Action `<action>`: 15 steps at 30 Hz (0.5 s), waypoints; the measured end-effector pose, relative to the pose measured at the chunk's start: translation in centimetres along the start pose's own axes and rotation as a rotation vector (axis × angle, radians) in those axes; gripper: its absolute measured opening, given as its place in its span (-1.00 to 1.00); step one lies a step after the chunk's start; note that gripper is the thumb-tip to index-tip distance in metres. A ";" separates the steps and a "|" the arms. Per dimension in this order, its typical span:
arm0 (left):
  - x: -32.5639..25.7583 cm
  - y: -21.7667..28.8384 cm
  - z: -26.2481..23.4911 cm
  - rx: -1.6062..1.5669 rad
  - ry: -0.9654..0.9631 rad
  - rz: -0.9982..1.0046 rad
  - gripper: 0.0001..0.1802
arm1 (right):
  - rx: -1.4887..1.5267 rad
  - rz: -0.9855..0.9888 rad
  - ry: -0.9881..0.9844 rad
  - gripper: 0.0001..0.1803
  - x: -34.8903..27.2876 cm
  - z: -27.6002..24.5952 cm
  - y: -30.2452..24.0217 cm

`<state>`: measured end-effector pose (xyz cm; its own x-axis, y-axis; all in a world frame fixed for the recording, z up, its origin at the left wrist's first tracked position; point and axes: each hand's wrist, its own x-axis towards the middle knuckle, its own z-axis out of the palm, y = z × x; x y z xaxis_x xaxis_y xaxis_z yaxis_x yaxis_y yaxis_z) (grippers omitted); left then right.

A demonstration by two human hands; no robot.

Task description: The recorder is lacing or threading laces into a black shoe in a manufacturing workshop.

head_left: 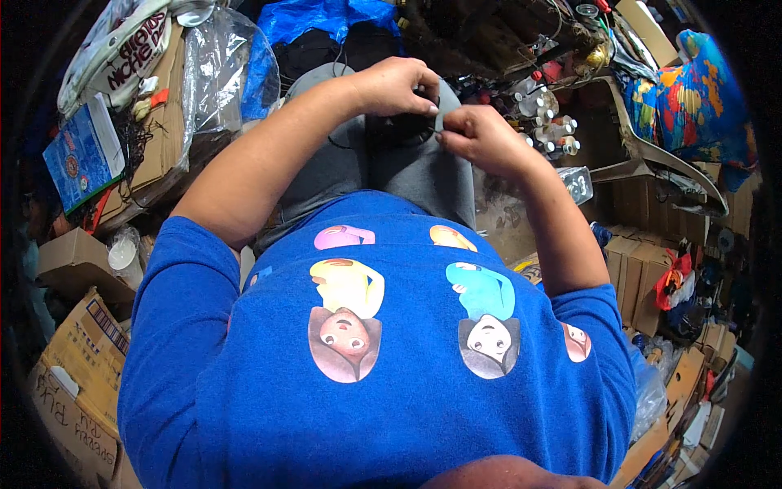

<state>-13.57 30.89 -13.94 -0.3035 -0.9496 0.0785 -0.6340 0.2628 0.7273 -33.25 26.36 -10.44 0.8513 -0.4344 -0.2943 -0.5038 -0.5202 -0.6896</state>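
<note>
blue packet (85,159), flat and glossy, well left of the black object (403,130), our landmark. cardboard box (81,350) lower left of it, well apart. clear plastic sheeting (220,69) left of the black object, closer to it than the packet. left hand (397,88) just beside the black object, on its upper left, fingers bent and drawn narrow; we cannot tell what they hold, if anything. black object itself: between the two hands, seen against our grey trousers (334,175), its outline partly hidden. right hand (489,143) just right of it, thumb and forefinger close together; we cannot make out what is between the tips. clear bottles (554,130), some white-capped, right of the black object. blue bundle (705,102), multicoloured pattern, farther right of it.
</note>
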 end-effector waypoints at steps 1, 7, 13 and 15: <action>0.0 0.2 0.2 -0.031 0.002 -0.004 -0.78 | 0.071 0.010 0.006 -0.73 -0.7 0.3 0.2; 1.1 0.5 0.1 -0.120 -0.066 -0.045 -0.77 | 0.267 -0.029 0.206 -0.69 -3.2 1.8 0.7; 0.9 -1.7 -0.9 -0.233 -0.157 -0.090 -0.74 | 0.306 -0.161 0.400 -0.84 -4.5 -0.3 0.3; 0.8 -2.0 -1.5 -0.294 -0.209 -0.089 -0.75 | 0.088 -0.127 0.410 -0.85 -3.8 0.0 0.1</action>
<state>-11.46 29.33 -14.34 -0.4148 -0.9029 -0.1126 -0.4426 0.0921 0.8920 -36.58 27.95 -9.41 0.7682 -0.6362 0.0716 -0.3689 -0.5313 -0.7627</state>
